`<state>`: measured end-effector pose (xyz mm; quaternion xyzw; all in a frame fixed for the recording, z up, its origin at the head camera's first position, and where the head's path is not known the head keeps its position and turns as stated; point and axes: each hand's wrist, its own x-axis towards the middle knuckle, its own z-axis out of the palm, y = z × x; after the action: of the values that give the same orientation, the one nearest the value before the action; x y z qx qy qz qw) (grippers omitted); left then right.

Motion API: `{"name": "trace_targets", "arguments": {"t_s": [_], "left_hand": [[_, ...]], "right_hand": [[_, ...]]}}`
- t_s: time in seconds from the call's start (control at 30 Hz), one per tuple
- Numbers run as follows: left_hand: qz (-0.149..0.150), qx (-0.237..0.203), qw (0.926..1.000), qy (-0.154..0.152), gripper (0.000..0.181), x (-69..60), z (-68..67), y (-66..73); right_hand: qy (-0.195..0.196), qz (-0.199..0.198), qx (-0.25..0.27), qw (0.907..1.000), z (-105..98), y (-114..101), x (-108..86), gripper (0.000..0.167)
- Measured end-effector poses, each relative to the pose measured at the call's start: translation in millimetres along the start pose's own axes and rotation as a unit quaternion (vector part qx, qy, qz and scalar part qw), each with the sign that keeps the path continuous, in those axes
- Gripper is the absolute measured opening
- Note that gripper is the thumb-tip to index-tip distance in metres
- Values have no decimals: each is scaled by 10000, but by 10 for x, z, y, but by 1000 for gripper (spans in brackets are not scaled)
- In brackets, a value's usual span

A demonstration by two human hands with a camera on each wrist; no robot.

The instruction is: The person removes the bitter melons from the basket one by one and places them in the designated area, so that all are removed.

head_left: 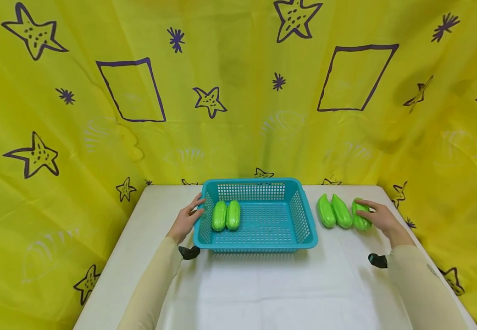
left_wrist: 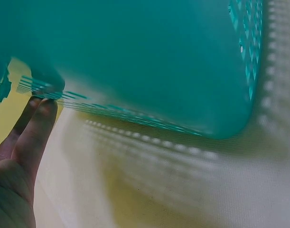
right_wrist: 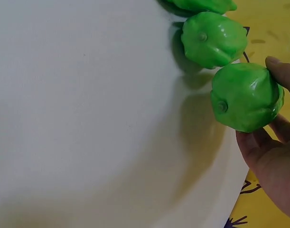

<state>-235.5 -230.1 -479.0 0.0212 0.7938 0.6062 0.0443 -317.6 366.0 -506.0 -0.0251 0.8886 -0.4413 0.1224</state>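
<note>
Well, yellow curtain (head_left: 238, 142) with purple-outlined stars. Below it, white counter (head_left: 263, 293). Near the counter's far edge, teal mesh basket (head_left: 255, 246). On the right sleeve (head_left: 420, 286), mark (head_left: 432, 270) too small to read. Touching the basket's left rim with left hand (head_left: 185, 222), fingers extended. Pinching rightmost green gourd (right_wrist: 244, 97) with right hand (head_left: 380, 217), near the counter's far right corner: glossy, lumpy, round-nubbed. Beside it, two matching gourds (head_left: 326, 211); two more (head_left: 219, 216) inside the basket's left end.

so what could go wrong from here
The glossy green vegetable might slip from the right hand. Moving it could bump the neighbouring vegetable close beside it. If the left hand shifts the basket, the two vegetables inside could slide.
</note>
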Motion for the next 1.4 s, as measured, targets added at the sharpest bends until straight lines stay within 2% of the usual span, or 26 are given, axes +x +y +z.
{"name": "trace_targets", "arguments": {"t_s": [0.27, 0.5, 0.87, 1.4], "left_hand": [[119, 29, 9999, -24, 47, 40, -24, -40], [123, 1, 9999, -1, 47, 25, -5, -37], [158, -9, 9999, -26, 47, 15, 7, -63], [107, -48, 9999, -51, 48, 23, -9, -51]], "right_hand": [[-186, 140, -76, 9997, 11, 77, 41, 69], [-183, 245, -213, 9993, 41, 162, 81, 68], [-105, 145, -307, 9994, 88, 94, 114, 63], [-7, 353, -115, 9993, 156, 68, 198, 64]]}}
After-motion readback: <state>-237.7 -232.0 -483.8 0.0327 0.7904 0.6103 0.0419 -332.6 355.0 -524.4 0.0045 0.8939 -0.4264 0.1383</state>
